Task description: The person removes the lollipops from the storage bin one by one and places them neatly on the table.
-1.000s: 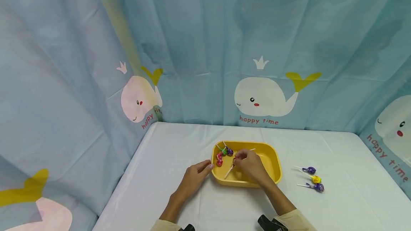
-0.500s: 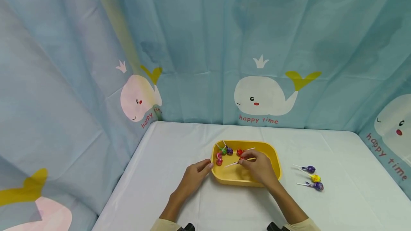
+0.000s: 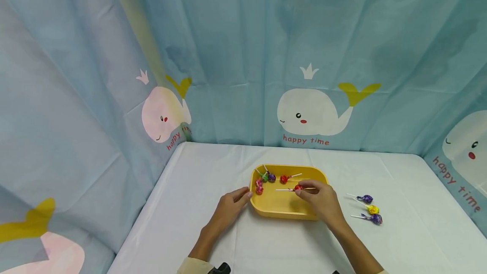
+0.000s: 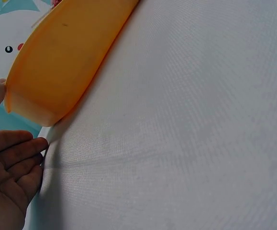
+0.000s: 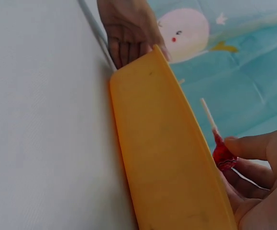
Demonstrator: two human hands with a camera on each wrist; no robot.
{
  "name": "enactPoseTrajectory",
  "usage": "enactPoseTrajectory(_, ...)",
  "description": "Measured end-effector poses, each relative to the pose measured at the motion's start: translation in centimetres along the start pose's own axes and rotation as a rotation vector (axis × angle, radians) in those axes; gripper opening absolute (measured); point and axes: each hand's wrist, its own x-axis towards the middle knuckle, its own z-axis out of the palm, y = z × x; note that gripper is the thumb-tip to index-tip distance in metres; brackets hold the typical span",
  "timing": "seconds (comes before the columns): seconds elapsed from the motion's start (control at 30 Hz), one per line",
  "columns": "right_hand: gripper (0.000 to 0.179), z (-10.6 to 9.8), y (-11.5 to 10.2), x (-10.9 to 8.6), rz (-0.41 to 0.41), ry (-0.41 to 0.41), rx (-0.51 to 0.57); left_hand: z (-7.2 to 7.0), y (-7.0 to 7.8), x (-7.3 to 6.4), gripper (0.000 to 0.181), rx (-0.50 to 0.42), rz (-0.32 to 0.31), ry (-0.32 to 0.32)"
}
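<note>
A yellow tray [image 3: 281, 212] stands on the white table, holding several wrapped lollipops. My left hand [image 3: 229, 208] is at its left end. The thumb touches the rim, and the other fingers are relaxed outside the wall in the left wrist view. My right hand [image 3: 321, 200] is over the tray's right half, pinching a red lollipop [image 5: 223, 154] by its head between thumb and fingers; its white stick points left. Another thin white strip [image 5: 250, 180] shows among the fingers. Behind it in the tray lies another red lollipop [image 3: 284, 179], stick pointing right.
At the tray's left end lie pink [image 3: 259, 186], green [image 3: 264, 177] and purple [image 3: 272, 177] lollipops. Right of the tray, on the tablecloth, are a purple lollipop [image 3: 367, 199], a yellow one [image 3: 373, 209] and another purple one [image 3: 376, 219]. A whale-print curtain [image 3: 228, 54] hangs behind.
My right hand has moved right across the tray with the red lollipop, whose stick has turned from slanting down-left to level. The rear red lollipop has come into sight. My left hand stays put.
</note>
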Motion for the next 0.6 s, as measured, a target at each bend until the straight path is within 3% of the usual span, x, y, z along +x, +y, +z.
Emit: enactPoseTrajectory(0.6, 0.046, -3.3, 1.3, -1.7, 0.026, 0.06, 0.01, 0.1, -0.3, 0.1, 0.069, -0.003, -0.002, 0.006)
